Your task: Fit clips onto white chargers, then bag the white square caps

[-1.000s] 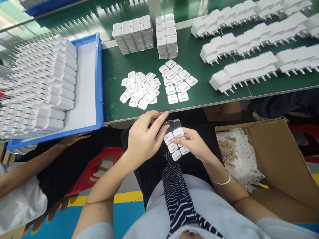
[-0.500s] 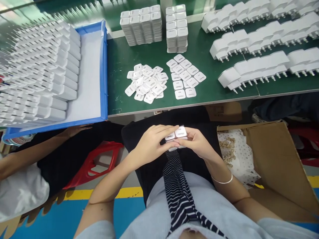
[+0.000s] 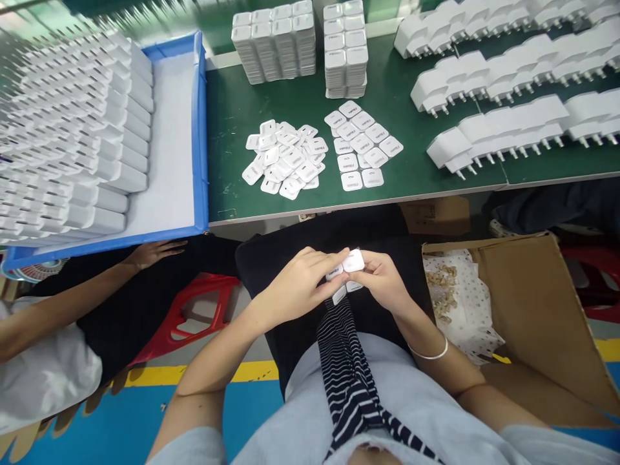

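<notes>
Above my lap, my left hand [image 3: 301, 279] and my right hand [image 3: 387, 279] grip a small group of white plastic cover plates [image 3: 353, 260] between them. The plates have rounded corners and dark print. They sit at differing angles, and fingers hide part of them. Both hands are closed, thumbs toward me. Beyond them on the green bench [image 3: 227, 142] lies a heap of loose cover plates [image 3: 290, 158]. To its right, more printed plates [image 3: 361, 143] lie flat in overlapping rows. Two neat stacks of plates, a wide stack [image 3: 274, 45] and a narrower stack [image 3: 345, 55], stand behind.
Rows of white plug adapters [image 3: 508, 129] line the bench's right side. A blue-rimmed tray [image 3: 199, 129] holds many white adapter housings, pins up. An open cardboard box [image 3: 542, 323] stands at my right. A co-worker's hand [image 3: 157, 252] is below the tray, near a red stool [image 3: 203, 307].
The plates in my hands have tilted apart, with a lower one now angled down to the left. The co-worker's hand shows more below the tray. The camera view has shifted slightly.
</notes>
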Demonstrator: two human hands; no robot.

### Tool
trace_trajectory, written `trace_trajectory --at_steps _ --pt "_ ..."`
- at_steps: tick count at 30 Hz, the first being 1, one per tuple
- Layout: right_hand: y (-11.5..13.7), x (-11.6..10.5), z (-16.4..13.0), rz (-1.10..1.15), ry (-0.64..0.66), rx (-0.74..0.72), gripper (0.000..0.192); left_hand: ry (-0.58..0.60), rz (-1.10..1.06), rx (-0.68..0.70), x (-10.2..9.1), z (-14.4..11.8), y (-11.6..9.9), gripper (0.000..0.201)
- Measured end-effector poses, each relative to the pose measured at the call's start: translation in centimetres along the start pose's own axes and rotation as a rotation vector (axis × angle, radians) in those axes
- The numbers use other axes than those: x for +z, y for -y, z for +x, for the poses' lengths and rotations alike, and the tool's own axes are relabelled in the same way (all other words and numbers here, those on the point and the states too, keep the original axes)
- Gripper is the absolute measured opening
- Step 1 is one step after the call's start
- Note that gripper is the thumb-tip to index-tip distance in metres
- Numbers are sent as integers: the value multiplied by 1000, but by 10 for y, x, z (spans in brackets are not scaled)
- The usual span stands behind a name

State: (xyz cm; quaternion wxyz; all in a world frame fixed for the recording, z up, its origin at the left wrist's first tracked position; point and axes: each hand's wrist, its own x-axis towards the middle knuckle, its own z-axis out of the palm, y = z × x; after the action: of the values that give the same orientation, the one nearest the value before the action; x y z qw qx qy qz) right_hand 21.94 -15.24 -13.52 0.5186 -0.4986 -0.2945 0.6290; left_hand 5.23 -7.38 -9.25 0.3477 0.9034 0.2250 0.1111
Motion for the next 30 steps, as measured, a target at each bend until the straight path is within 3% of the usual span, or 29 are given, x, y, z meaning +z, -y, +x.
trace_trajectory --at_steps 10,16,19,21,22,25,30 --pt "2 3 2 34 -72 46 21 -62 -286 -203 4 7 3 32" --pt "3 5 7 66 -113 130 30 -302 196 -261 -2 11 15 29" --pt "0 3 8 65 -109 147 28 -572 380 -294 -13 9 22 31" --pt "-2 2 7 56 -81 180 27 -675 476 -201 -14 8 22 32" --pt "-3 2 7 48 -64 196 28 -651 516 -117 -11 7 21 32" --pt "-4 4 7 17 -15 187 26 -426 610 87 6 8 12 33" --pt "-6 6 8 -70 83 58 10 -195 408 44 24 8 3 34"
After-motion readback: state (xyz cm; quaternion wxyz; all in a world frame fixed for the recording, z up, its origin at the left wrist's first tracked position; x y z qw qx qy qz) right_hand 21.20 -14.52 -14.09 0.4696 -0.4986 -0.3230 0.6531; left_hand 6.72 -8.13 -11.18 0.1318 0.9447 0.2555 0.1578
